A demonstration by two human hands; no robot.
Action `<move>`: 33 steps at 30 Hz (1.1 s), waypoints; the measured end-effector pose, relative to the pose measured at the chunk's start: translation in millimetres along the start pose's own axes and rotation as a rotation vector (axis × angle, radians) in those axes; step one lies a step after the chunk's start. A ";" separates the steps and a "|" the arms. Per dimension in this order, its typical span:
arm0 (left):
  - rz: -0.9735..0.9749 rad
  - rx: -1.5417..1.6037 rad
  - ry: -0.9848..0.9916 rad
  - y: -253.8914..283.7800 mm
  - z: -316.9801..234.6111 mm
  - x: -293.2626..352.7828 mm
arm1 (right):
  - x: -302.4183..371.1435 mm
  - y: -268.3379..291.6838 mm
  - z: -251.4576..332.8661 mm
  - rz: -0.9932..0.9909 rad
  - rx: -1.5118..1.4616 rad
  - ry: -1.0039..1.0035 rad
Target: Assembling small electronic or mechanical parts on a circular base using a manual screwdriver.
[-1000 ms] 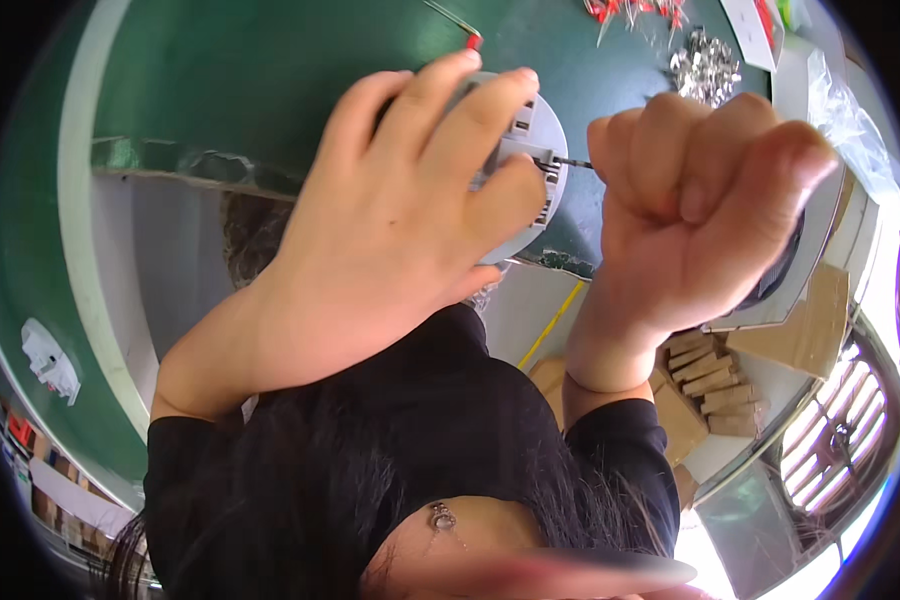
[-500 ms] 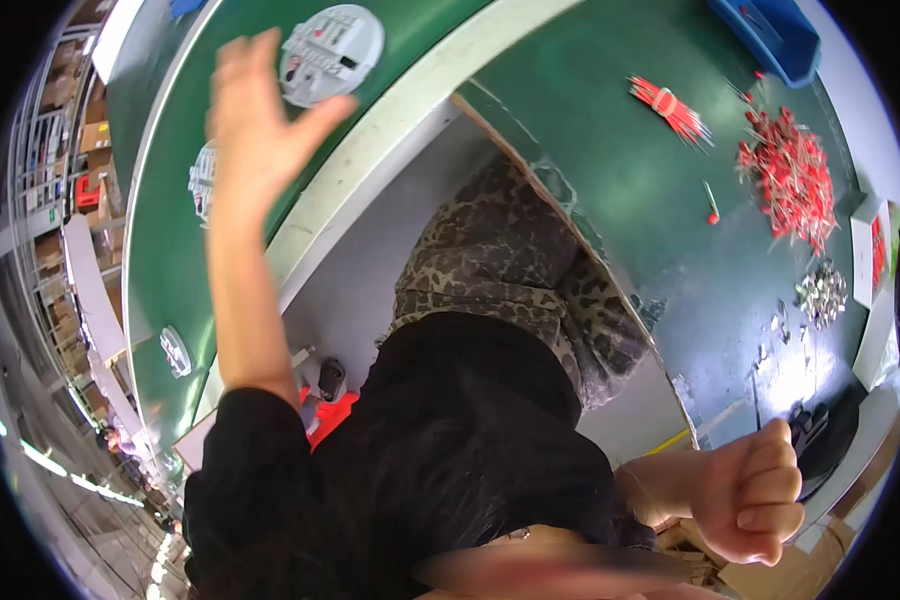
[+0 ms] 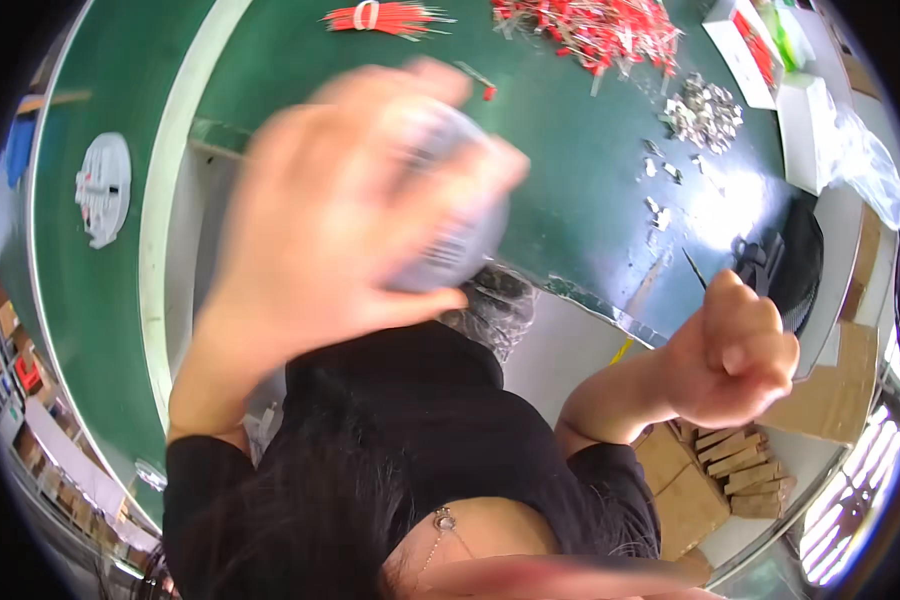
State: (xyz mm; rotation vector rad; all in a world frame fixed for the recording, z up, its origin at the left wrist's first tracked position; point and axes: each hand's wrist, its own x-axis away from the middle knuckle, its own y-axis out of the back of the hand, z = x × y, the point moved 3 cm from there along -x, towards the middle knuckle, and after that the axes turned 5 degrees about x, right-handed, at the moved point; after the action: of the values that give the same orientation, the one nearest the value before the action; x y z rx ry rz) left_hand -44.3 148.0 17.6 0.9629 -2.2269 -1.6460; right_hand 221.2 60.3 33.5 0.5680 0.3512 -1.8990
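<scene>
My left hand (image 3: 335, 215), blurred by motion, is raised over my lap with its fingers round the edge of a flat round grey plastic part (image 3: 460, 250). Much of that part is hidden behind the fingers. To the right, my right hand (image 3: 735, 355) is closed in a fist at the front edge of the green table. A thin dark rod (image 3: 692, 266) ends beside this fist; whether the hand grips it, I cannot tell. Another light grey moulded part (image 3: 103, 190) lies on the green strip at the left.
Beyond my hands, the green table bears a banded bundle of red-coated leads (image 3: 385, 18), a heap of similar red pieces (image 3: 600, 30) and a pile of small metal pieces (image 3: 705, 115). A black bag-like object (image 3: 802, 265) and a white box (image 3: 745, 55) stand at the right.
My left hand has come from above the left strip to in front of me and now holds the round grey part. My view has swung rightward; the right fist stays closed.
</scene>
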 end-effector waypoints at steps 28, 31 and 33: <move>-0.059 0.253 -0.222 -20.6 51.4 -86.7 | 24.7 -37.9 -23.9 0.419 0.949 -0.091; -0.134 0.625 0.107 -14.5 37.2 -73.6 | 31.5 -49.9 -25.1 0.434 0.919 -0.129; -0.109 0.828 0.201 -22.2 27.0 -62.1 | 30.8 -56.3 -30.2 0.426 0.894 -0.153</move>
State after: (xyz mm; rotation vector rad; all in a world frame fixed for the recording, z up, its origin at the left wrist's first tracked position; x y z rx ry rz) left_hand -2.6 203.2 0.6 1.3546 -2.7611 -0.5567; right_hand 166.3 72.6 -9.7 0.9737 -0.7133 -1.5941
